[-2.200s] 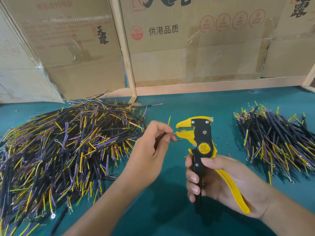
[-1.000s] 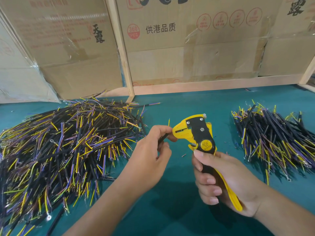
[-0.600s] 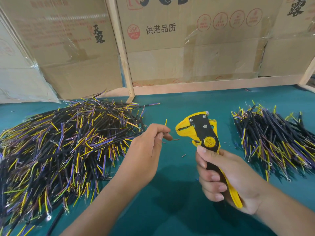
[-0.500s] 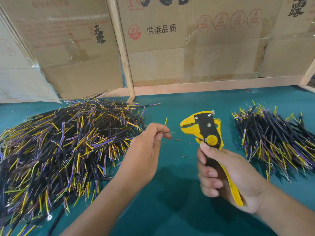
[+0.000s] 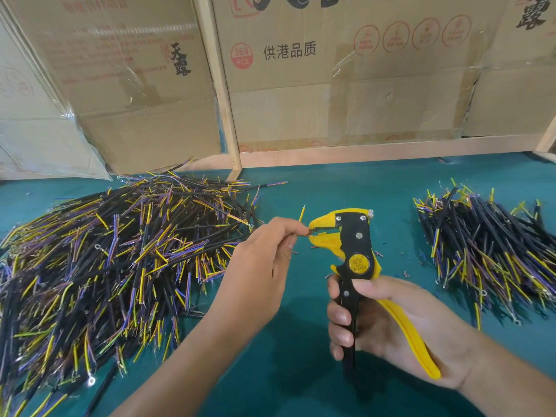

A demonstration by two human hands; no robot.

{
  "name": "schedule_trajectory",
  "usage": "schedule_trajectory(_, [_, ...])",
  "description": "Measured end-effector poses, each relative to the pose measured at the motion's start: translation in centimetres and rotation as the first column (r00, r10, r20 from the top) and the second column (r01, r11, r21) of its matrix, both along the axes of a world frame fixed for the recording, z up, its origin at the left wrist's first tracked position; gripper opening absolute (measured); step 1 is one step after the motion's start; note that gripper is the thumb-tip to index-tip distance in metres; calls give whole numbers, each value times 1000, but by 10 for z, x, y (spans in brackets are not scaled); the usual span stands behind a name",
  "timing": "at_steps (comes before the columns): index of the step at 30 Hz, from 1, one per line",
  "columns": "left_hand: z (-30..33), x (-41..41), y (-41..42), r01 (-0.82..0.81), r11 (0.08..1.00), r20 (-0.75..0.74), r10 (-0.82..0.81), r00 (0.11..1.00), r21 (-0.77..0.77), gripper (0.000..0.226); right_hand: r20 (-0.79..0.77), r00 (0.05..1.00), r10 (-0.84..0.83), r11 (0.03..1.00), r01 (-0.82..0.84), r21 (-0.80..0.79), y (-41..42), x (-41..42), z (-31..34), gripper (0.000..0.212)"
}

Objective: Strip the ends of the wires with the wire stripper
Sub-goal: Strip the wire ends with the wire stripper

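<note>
Even, soft indoor light; sharp centre, bowed wide-angle edges

Diffuse light falls from above and slightly ahead, bright enough to keep colours clean on the teal felt-like table covering [image 5: 331,188]. Soft, blurred shadows pool beneath the left hand [image 5: 258,266] and the right hand [image 5: 394,329], darkening the cloth toward the bottom edge. Pale glare streaks the clear packing tape and plastic film on the brown cardboard cartons [image 5: 346,94] behind. The yellow-and-black wire stripper [image 5: 352,251] is crisp, without motion blur. The lens bends the light wooden frame posts [image 5: 222,94] and the cartons outward at the borders, and detail softens in the large left pile of black, yellow and purple wires [image 5: 90,266] near the corner.
</note>
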State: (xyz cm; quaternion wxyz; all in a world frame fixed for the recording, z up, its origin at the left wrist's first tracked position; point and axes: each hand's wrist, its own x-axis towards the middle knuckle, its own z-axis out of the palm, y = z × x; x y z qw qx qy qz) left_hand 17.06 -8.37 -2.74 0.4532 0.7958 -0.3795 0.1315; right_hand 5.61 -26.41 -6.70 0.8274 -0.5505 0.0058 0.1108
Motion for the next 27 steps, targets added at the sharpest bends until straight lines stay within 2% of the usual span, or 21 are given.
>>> schedule_trajectory(11, [1, -2, -1, -21, 999, 63, 25, 998, -50, 22, 31, 998, 52, 998, -53, 22, 5, -1, 5, 42])
schedule_trajectory(14, [0, -3, -1, 10, 998, 85, -4, 996, -67, 23, 54, 996, 78, 993, -82, 84, 8, -1, 5, 39])
schedule_trajectory(17, [-2, -2, -1, 21, 997, 102, -14, 995, -73, 21, 50, 994, 94, 992, -98, 78, 10, 0, 6, 38])
schedule_trajectory(21, [-4, -1, -1, 29, 996, 102, -20, 995, -87, 19, 46, 994, 98, 994, -101, 52, 10, 0, 7, 33])
schedule_trajectory(27, [-3, -2, -2, 28, 996, 100, -19, 995, -86, 19, 27, 997, 71, 992, -74, 106, 10, 0, 10, 31])
